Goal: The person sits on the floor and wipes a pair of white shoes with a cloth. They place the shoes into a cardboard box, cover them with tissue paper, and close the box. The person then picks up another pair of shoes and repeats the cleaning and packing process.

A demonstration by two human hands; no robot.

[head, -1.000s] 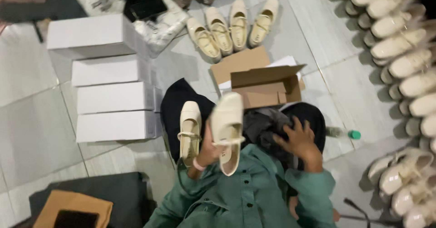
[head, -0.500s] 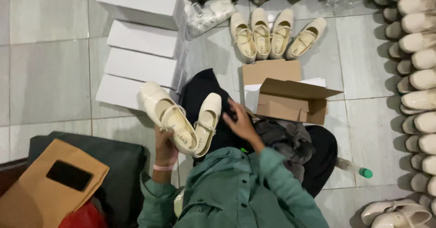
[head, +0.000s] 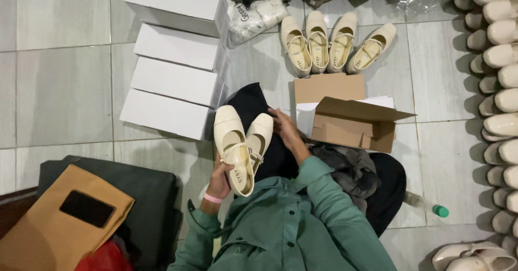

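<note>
**Q:** Beyond the fingers, what fills most of the floor?

**A:** Pale grey floor tiles [head: 59, 93], smooth and slightly glossy. Above and to the left of the fingers lie four white boxes [head: 175, 82], long and rectangular, lids shut, set side by side in a staggered row as if for easy reach. To the right of the fingers sits an open brown cardboard box [head: 350, 125], its flap lifted and white paper under it. Four cream shoes [head: 334, 47] fan out farther up, and a long line of similar shoes [head: 502, 82] runs down the far right edge.

**Q:** And close to the person?

**A:** They sit on the floor in a green jacket [head: 291, 222] of soft cloth, with dark trousers. Below the left fingers lies a dark bag carrying a tan envelope [head: 54, 228] and a black phone [head: 86, 209].

**Q:** What are the hands doing?

**A:** The left hand [head: 220, 180] has its fingers closed around the heel ends of a pair of cream shoes [head: 240, 141], holding them upright and side by side so that both insoles face the camera. These are flat, rounded-toe shoes of smooth, leather-like material with a thin strap and small buckle. The right hand [head: 286, 130] rests with fingers loosely curled just right of the pair's toe end, touching it or nearly so; I cannot tell whether it grips.

**Q:** Anything smaller?

**A:** A pink band [head: 212, 198] circles the left wrist, and a clear bottle with a green cap [head: 440, 211] lies down to the right.
</note>
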